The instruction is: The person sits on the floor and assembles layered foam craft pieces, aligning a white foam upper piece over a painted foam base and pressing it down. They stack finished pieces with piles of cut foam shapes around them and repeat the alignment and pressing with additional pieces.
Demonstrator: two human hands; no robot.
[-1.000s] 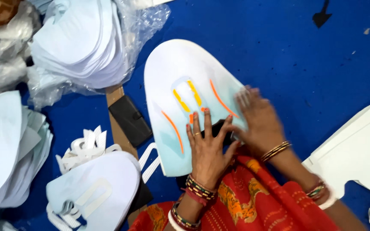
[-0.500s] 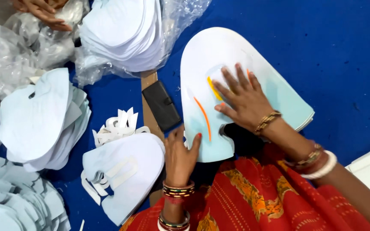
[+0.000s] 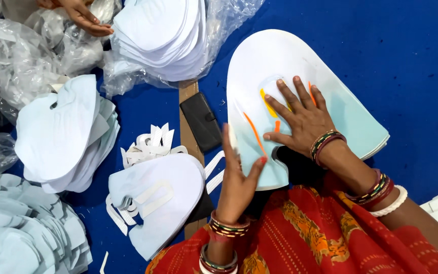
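Observation:
A stack of pale blue-white rounded foam sheets [image 3: 285, 61] with orange-edged slits lies on the blue floor in front of me. My right hand [image 3: 300, 119] presses flat on the top sheet, fingers spread over the slits. My left hand [image 3: 236, 175] grips the sheet's left lower edge, thumb on top near an orange slit. Both wrists wear bangles. A red patterned cloth [image 3: 320, 238] covers my lap below the stack.
A cut sheet with strips [image 3: 158, 198] lies at my left, with white offcut strips [image 3: 150, 144], a black wallet-like case [image 3: 201, 122] and a cardboard strip [image 3: 186, 101]. More sheet piles [image 3: 64, 132] [image 3: 166, 35] sit in clear plastic. Another person's hand [image 3: 84, 18] is at top left.
The view has shifted so the sheet stack sits further right. My left hand has slid from the middle of the sheet to its left edge and gripped it; my right hand stays pressed on top.

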